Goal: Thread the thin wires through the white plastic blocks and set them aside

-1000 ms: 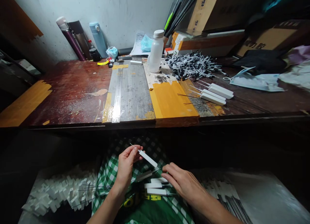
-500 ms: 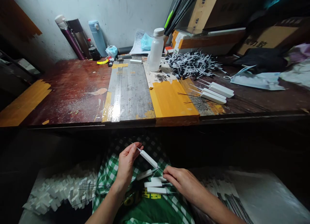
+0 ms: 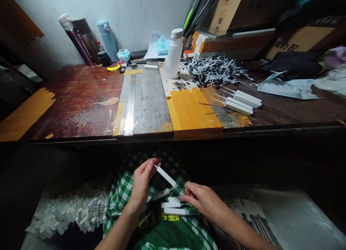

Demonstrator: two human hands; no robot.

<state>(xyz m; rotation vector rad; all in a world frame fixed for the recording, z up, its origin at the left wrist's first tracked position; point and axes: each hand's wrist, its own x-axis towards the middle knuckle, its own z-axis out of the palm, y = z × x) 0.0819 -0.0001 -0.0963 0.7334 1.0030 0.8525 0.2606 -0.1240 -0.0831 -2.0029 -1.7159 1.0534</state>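
My left hand (image 3: 143, 176) pinches the thin pointed upper end of a white rectangular stick piece (image 3: 165, 176), which slants down to the right over my lap. My right hand (image 3: 198, 197) has thumb and forefinger pressed together at the dark thin wire that runs out of the piece's lower end. Below it, several similar white pieces (image 3: 175, 211) with thin wires lie on the green checked apron (image 3: 159, 237). The nearest of them touch or sit close to my right fingertips.
A wooden table (image 3: 89, 98) spans ahead, bearing a steel ruler (image 3: 130, 109), a white bottle (image 3: 174, 55), a heap of black-and-white sticks (image 3: 216, 70) and several finished-looking white pieces (image 3: 239, 107). Stacked white pieces (image 3: 70, 210) lie at lower left, more wired ones (image 3: 254, 217) at right.
My right hand has shifted slightly right and up, away from the white piece's lower end, along the wire. My left hand keeps its pinch almost unmoved.
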